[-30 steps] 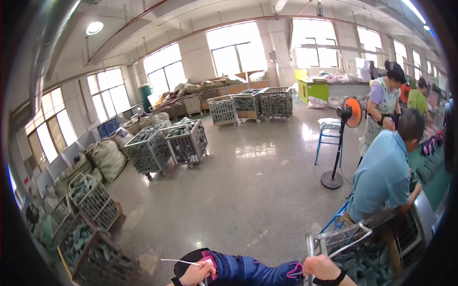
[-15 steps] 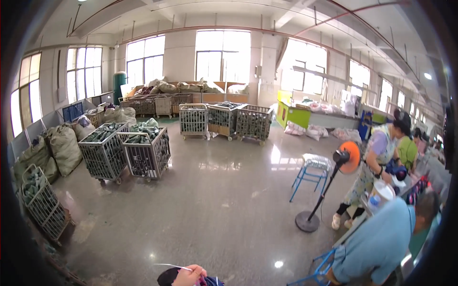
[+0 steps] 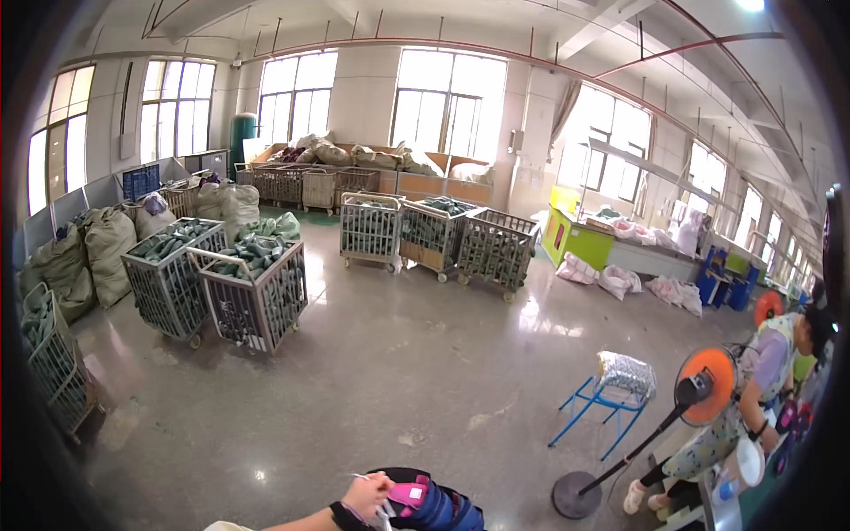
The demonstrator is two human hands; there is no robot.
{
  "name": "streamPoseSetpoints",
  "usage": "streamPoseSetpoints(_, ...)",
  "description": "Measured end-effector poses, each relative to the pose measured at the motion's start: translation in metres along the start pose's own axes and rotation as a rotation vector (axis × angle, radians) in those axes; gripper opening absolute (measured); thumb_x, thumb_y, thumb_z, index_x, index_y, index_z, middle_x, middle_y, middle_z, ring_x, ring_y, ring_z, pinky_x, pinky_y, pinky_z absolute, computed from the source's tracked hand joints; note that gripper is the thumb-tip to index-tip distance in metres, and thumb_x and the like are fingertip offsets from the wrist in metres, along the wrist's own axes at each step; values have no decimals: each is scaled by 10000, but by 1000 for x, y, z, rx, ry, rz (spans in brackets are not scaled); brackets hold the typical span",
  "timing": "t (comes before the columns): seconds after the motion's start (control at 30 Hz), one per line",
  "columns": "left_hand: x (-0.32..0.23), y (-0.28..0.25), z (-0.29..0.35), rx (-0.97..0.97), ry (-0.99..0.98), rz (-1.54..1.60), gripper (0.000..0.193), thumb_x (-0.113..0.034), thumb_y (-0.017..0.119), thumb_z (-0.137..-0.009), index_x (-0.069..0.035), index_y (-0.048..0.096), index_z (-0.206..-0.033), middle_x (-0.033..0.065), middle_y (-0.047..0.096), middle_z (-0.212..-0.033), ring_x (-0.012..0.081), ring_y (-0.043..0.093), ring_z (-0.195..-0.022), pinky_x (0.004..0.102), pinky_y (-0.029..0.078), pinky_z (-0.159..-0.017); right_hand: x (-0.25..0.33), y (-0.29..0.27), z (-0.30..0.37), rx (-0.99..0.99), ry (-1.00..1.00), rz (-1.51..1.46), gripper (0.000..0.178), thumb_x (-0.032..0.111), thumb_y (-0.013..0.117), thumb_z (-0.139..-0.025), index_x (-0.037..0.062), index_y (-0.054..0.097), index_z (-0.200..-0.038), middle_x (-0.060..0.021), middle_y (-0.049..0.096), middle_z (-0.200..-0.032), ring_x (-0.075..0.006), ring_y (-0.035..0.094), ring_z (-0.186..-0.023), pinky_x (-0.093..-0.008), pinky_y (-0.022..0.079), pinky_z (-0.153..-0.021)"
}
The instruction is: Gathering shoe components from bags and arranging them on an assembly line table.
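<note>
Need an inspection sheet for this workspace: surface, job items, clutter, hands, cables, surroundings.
Surface: glossy grey floor; support under the work not visible.
Job items: blue-and-black fabric item with a pink patch; white cord.
Clutter: wheeled crates, some holding dark green pieces; bulging sacks at left.
Hands: left hand closed on the white cord, beside the pink patch; right hand not in view.
Cables: thin dark line near the floor fan, probably its cord.
Surroundings: co-worker at right; silver-topped stool; bright windows.

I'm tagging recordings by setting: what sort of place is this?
Probably a factory workshop, possibly for footwear: wheeled cage carts full of green, shoe-last-like pieces, bulging sacks at the left, and a person bent over at the right.
</note>
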State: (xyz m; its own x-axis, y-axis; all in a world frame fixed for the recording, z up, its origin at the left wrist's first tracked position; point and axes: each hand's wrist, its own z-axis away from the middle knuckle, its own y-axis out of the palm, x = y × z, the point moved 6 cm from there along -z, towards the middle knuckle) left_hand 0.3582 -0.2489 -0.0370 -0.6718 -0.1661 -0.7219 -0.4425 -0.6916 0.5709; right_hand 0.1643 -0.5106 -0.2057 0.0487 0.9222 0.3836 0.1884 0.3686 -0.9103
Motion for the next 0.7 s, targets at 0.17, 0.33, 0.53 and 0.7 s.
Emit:
streamPoseSetpoints(0.17, -43, -36, -133, -284, 72, -80, 240, -159, 464, -859, -43, 535, -661, 29, 462, -552, 75, 357, -420, 206, 247, -365, -90, -14, -66, -149, 116, -59, 175, 156, 473, -806, 98, 587, -686, -21, 568, -552, -180, 549, -497, -307, 429, -519)
streamPoseSetpoints(0.33, -110, -60, -225, -590, 362, -261, 187, -199, 415, -895, -104, 522, -775, 37, 618, -758, 74, 477, -595, 209, 340, -407, -117, -124, -180, 18, 659, -994, 261, 196, 430, -868, 34, 579, -727, -24, 560, -558, -102, 525, -536, -241, 414, -534)
streamPoseSetpoints(0.53, -125, 14, -432, -329, 211, -282, 193, -197, 443, -871, -60, 553, -788, 102, 625, -844, 147, 564, -707, 266, 441, -584, -253, -165, -301, -146, 706, -1457, 248, 201, 415, -913, 29, 555, -801, -8, 523, -621, -87, 472, -521, -212, 374, -552)
streamPoseSetpoints(0.7, -124, 173, -638, 129, 74, -563, 228, -194, 476, -858, -42, 579, -723, 30, 597, -663, 89, 505, -538, 213, 375, -478, -353, -279, -368, -104, 578, -1323, 284, 235, 411, -925, 27, 557, -798, -10, 528, -617, -75, 476, -522, -209, 374, -542)
